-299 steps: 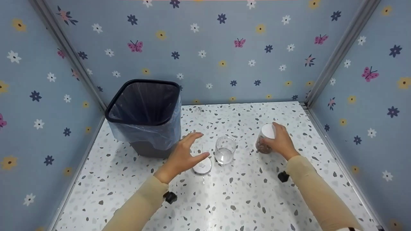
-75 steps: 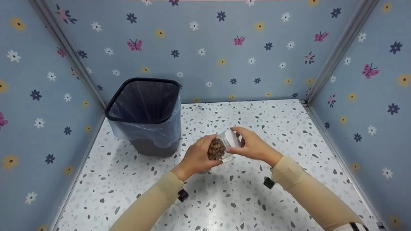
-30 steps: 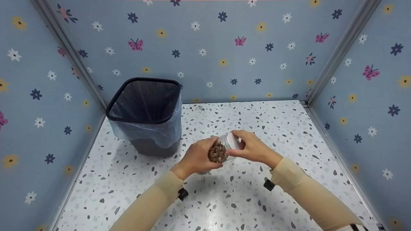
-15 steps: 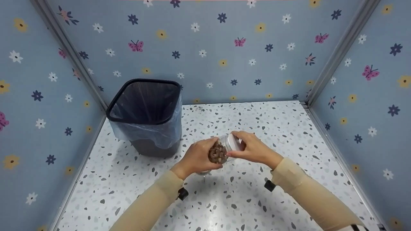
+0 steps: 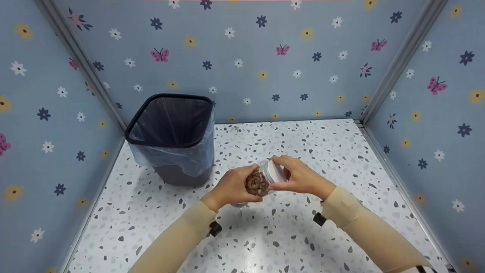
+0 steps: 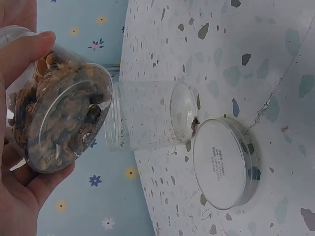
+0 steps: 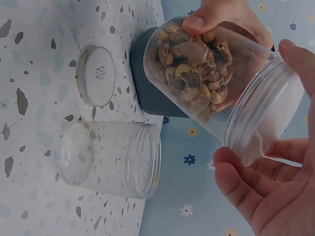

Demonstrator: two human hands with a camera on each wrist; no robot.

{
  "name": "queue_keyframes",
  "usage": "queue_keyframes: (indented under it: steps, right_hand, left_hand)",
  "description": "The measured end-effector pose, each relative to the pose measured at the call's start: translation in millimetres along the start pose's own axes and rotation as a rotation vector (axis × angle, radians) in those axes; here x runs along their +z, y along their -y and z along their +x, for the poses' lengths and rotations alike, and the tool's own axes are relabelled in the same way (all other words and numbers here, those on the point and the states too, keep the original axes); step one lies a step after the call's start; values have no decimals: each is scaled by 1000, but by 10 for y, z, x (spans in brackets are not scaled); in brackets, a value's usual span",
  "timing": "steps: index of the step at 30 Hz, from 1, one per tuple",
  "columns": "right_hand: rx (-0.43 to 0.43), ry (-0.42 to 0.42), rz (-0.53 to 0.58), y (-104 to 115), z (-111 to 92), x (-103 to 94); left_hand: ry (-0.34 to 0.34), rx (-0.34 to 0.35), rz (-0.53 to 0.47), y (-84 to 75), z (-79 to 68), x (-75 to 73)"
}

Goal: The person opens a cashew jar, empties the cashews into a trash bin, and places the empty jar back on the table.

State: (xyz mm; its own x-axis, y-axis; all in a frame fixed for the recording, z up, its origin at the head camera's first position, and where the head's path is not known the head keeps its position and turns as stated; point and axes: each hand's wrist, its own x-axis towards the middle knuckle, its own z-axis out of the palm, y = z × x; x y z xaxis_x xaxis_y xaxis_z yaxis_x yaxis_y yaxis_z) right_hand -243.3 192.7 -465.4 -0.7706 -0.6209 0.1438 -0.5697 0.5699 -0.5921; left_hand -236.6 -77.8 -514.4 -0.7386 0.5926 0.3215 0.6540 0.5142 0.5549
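Note:
A clear jar (image 5: 257, 184) of brown-skinned, cashew-like nuts is held tilted above the tabletop. My left hand (image 5: 232, 186) grips its body near the base, thumb and fingers on opposite sides. My right hand (image 5: 301, 176) grips the white-topped lid (image 7: 266, 105) by its rim; the lid is on the jar's mouth. Below stands a second clear jar (image 7: 106, 157), upright and uncovered, with a few dark crumbs in the bottom. Beside it a loose lid (image 6: 219, 164) lies flat, printed with small text. In the head view my left hand and the held jar mostly hide both.
A grey bin (image 5: 182, 176) with a black rim and a clear bag liner stands at the back left. Flower-patterned walls (image 5: 242, 60) enclose the speckled white table (image 5: 303, 140) at the back and on both sides.
Ten seconds ago my right hand held the nut jar upright at the right and my left was empty. The jar moved to the middle, tilted, gripped by both hands. Lately its lid end turned slightly.

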Motion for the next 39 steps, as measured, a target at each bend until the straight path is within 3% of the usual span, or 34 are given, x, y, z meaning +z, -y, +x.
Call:
queue_keyframes:
  steps: [13, 20, 32, 39]
  right_hand:
    - [-124, 76, -56, 14, -30, -24]
    - [-140, 79, -71, 5, -32, -30]
    - [51, -10, -9, -8, 4, 11]
    - [191, 6, 109, -36, 34, 58]
  left_hand:
    - [110, -12, -167, 109, -15, -78]
    - [115, -13, -158, 126, -17, -81]
    - [22, -24, 7, 46, -54, -20]
    - [-37, -16, 108, 46, -65, 34]
